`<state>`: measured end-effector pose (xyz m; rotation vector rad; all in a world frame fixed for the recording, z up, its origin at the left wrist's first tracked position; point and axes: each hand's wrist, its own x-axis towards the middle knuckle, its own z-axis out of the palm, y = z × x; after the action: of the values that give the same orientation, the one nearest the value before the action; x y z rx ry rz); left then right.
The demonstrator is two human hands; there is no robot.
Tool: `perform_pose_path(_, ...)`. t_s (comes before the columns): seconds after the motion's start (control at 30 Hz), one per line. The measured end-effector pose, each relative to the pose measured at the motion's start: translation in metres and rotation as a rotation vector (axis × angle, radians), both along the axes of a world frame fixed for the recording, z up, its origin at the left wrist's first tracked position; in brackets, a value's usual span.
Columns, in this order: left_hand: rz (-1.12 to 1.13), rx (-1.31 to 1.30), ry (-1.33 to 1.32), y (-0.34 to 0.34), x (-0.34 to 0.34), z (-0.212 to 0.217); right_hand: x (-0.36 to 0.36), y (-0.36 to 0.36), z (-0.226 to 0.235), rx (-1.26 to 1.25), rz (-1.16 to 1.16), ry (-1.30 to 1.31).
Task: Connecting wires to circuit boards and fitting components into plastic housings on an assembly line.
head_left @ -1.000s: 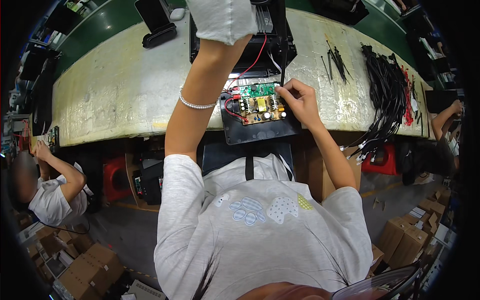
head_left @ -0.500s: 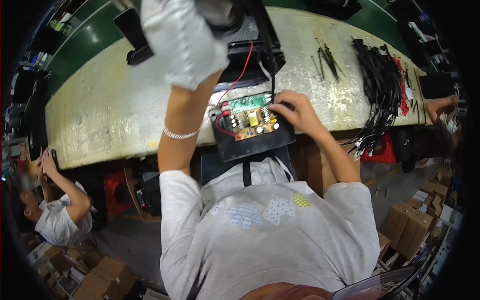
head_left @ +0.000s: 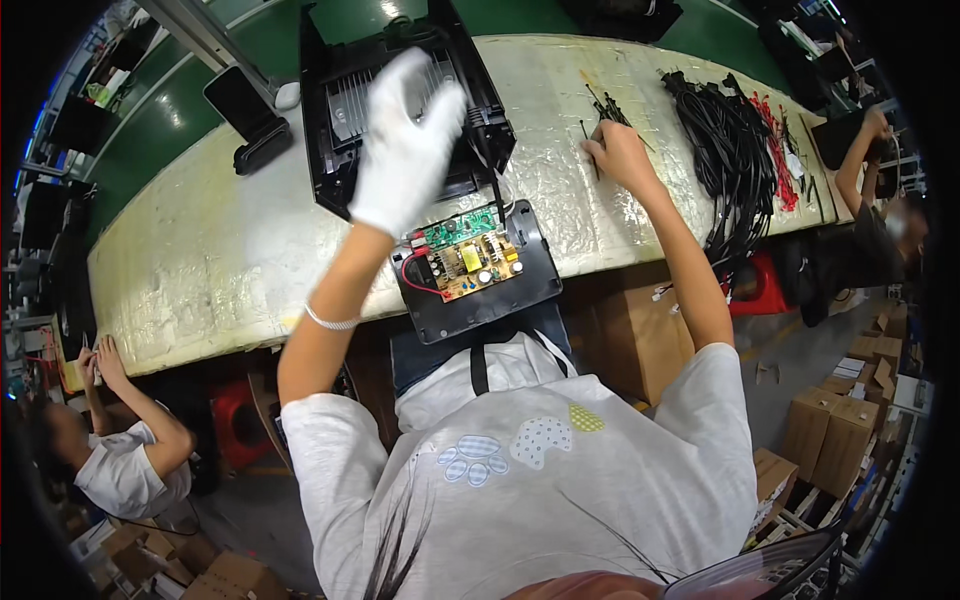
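In a white glove, my left hand [head_left: 405, 140] is over a black housing [head_left: 330, 180] with a ribbed metal heat sink [head_left: 349, 112] inside. Its thumb and fingers are spread, with nothing seen between them. My bare right hand [head_left: 622, 158] is at a small pile of black cable ties [head_left: 609, 106], finger and thumb brought together at a thin black tie. Between my body and the housing lies a black panel [head_left: 530, 285]. On it sit a green circuit board [head_left: 460, 228] and a tan circuit board [head_left: 450, 270], with a red wire looped at their left side.
A thick bundle of black cables [head_left: 715, 150] lies to the right, beside red wires [head_left: 775, 150]. A black device on a stand [head_left: 245, 110] is at the left. Cardboard boxes [head_left: 640, 335] stand below the table. Co-workers sit at both ends.
My right hand has gone from the circuit boards out to the cable ties. My left hand has come down from close to the camera to over the housing, which now shows more fully.
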<state>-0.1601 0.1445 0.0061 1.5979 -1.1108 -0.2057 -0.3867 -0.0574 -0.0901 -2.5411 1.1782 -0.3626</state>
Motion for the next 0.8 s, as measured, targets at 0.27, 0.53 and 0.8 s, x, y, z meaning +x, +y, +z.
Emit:
perform_pose_path(0.27,-0.312,0.172,-0.601,0.032,-0.031,-0.098,0.013,0.008,0.005,0.009,0.207,-0.002)
perform_pose_path(0.53,-0.574,0.554,-0.761,-0.001,-0.013,-0.111,0.016,0.056,-0.003,0.269,0.191,-0.598)
perform_pose_path(0.8,-0.326,0.493,-0.155,0.002,-0.022,-0.092,0.039,0.098,-0.036,1.075,0.094,-0.996)
